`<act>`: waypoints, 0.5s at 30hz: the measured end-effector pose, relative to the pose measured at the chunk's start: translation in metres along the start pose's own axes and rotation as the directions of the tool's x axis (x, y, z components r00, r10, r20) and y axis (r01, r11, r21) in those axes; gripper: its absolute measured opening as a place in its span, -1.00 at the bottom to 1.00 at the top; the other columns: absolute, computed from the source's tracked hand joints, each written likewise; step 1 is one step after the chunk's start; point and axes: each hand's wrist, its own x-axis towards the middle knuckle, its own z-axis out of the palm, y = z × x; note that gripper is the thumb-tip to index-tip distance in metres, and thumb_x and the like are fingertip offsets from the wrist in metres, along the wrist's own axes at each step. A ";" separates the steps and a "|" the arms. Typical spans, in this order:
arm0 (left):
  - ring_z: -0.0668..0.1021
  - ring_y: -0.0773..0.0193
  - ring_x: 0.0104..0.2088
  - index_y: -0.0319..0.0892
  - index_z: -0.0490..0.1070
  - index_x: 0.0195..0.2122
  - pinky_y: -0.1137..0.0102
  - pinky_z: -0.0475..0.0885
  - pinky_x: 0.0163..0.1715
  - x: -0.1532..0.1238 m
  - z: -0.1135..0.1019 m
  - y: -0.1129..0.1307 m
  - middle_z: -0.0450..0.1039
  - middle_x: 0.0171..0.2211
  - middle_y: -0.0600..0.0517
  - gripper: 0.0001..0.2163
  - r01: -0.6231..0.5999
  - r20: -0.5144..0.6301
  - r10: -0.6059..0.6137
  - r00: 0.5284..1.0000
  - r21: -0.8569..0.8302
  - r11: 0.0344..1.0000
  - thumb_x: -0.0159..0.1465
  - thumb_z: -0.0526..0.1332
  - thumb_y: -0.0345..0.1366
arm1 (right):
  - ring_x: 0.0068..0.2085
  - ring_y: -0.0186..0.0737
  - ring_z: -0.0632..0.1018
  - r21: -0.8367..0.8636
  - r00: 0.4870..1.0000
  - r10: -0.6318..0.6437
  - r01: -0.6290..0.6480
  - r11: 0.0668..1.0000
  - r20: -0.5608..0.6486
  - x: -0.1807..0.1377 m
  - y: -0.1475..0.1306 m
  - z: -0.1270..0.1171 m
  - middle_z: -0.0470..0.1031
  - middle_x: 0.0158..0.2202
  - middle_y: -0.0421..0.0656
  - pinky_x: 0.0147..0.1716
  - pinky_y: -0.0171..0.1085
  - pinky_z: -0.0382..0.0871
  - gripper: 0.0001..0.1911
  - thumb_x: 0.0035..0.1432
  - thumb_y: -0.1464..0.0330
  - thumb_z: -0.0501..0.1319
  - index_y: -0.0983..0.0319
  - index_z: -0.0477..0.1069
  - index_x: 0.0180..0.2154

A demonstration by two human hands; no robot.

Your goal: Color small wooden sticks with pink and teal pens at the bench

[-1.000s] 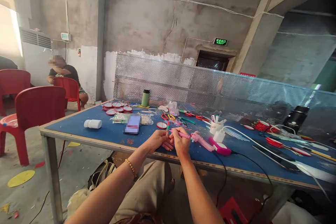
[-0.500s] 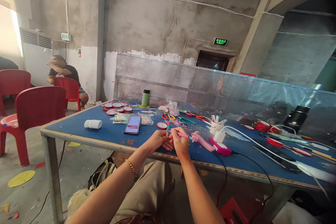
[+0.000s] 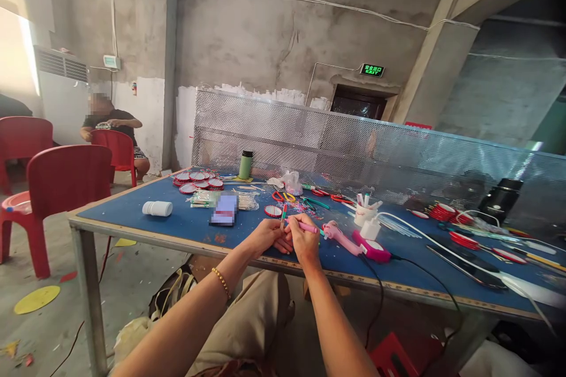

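At the table's near edge, my left hand (image 3: 269, 237) is closed on a thin upright stick (image 3: 283, 216) with green, red and pale bands. My right hand (image 3: 305, 242) grips a pink marker pen (image 3: 308, 227), its front end meeting or very near the stick; fingers hide the exact contact. Just beyond my hands lies a small round red-rimmed disc (image 3: 273, 211) with a white face. To the right of my right hand rests a pink handheld tool (image 3: 340, 238), beside a magenta device (image 3: 371, 247) with a black cord.
On the blue table (image 3: 132, 230) are a white bottle (image 3: 157, 208), a phone (image 3: 223, 210), several red-rimmed discs (image 3: 197, 182), a green bottle (image 3: 246, 165), pliers (image 3: 316, 204) and a cup of markers (image 3: 365, 212). A perforated metal screen (image 3: 265, 129) stands behind. Another person (image 3: 115, 121) sits far left.
My hands, the stick and the marker pen stay almost where they were. The person at far left has lowered an arm from near the head.
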 end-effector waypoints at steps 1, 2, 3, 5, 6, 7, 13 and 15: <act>0.64 0.19 -0.50 -0.26 0.36 -0.45 0.44 0.51 -0.49 0.000 0.000 0.000 0.54 -0.53 -0.10 -0.60 -0.001 0.004 0.001 1.000 0.000 1.000 0.08 0.35 0.02 | -0.72 -0.36 0.38 -0.001 1.000 0.000 0.000 1.000 -0.015 0.000 0.001 0.000 0.41 -0.67 -0.29 -0.70 -0.38 0.25 -0.78 0.10 0.24 0.23 0.18 0.35 -0.51; 0.65 0.19 -0.50 -0.27 0.36 -0.45 0.43 0.50 -0.49 0.000 0.000 0.000 0.55 -0.52 -0.11 -0.60 -0.002 0.006 0.002 1.000 0.000 1.000 0.08 0.35 0.01 | -0.72 -0.36 0.38 0.001 1.000 -0.002 0.002 1.000 -0.027 0.000 0.001 0.000 0.40 -0.68 -0.29 -0.70 -0.39 0.25 -0.78 0.10 0.24 0.23 0.19 0.35 -0.52; 0.65 0.18 -0.49 -0.27 0.36 -0.44 0.43 0.50 -0.49 0.000 0.000 0.000 0.55 -0.52 -0.11 -0.61 -0.003 0.008 0.003 1.000 -0.001 1.000 0.08 0.35 0.01 | -0.72 -0.36 0.38 0.007 0.999 -0.005 0.005 1.000 -0.036 0.000 0.001 0.000 0.40 -0.68 -0.29 -0.70 -0.39 0.25 -0.78 0.10 0.24 0.24 0.19 0.35 -0.52; 0.65 0.17 -0.49 -0.27 0.36 -0.43 0.42 0.50 -0.49 0.000 0.000 0.000 0.55 -0.51 -0.11 -0.61 -0.005 0.007 0.005 1.000 0.001 1.000 0.08 0.35 0.01 | -0.72 -0.37 0.38 0.020 0.999 -0.012 0.013 1.000 -0.036 0.000 0.001 -0.001 0.41 -0.67 -0.29 -0.70 -0.40 0.25 -0.78 0.11 0.24 0.23 0.20 0.35 -0.51; 0.65 0.17 -0.49 -0.27 0.36 -0.43 0.41 0.50 -0.49 0.000 0.000 0.000 0.55 -0.51 -0.11 -0.60 -0.005 0.005 0.005 1.000 0.001 1.000 0.08 0.35 0.01 | -0.71 -0.37 0.39 0.023 0.999 -0.017 0.017 1.000 -0.028 0.000 0.001 -0.001 0.41 -0.67 -0.29 -0.69 -0.40 0.25 -0.78 0.11 0.24 0.23 0.20 0.36 -0.50; 0.65 0.17 -0.49 -0.27 0.36 -0.43 0.41 0.50 -0.49 0.000 0.000 0.000 0.54 -0.52 -0.10 -0.60 -0.004 0.002 0.004 1.000 0.002 1.000 0.08 0.35 0.02 | -0.71 -0.37 0.39 0.022 1.000 -0.021 0.022 1.000 -0.016 0.000 0.001 -0.001 0.42 -0.66 -0.29 -0.69 -0.40 0.25 -0.78 0.12 0.24 0.24 0.20 0.36 -0.50; 0.64 0.20 -0.52 -0.26 0.36 -0.44 0.44 0.50 -0.50 0.001 0.001 0.000 0.53 -0.55 -0.07 -0.57 -0.005 0.003 0.005 1.000 0.003 1.000 0.06 0.36 0.06 | -0.73 -0.38 0.36 -0.001 0.998 -0.042 0.042 0.999 0.056 0.000 0.001 -0.001 0.41 -0.67 -0.29 -0.71 -0.40 0.24 -0.76 0.12 0.21 0.24 0.19 0.34 -0.51; 0.64 0.20 -0.52 -0.27 0.36 -0.45 0.44 0.50 -0.50 0.000 0.001 0.001 0.53 -0.55 -0.06 -0.57 -0.005 0.003 0.005 1.000 0.001 1.000 0.06 0.36 0.06 | -0.73 -0.38 0.36 -0.010 0.998 -0.041 0.041 0.999 0.049 0.001 0.002 -0.001 0.41 -0.67 -0.29 -0.71 -0.40 0.24 -0.75 0.12 0.21 0.24 0.19 0.34 -0.51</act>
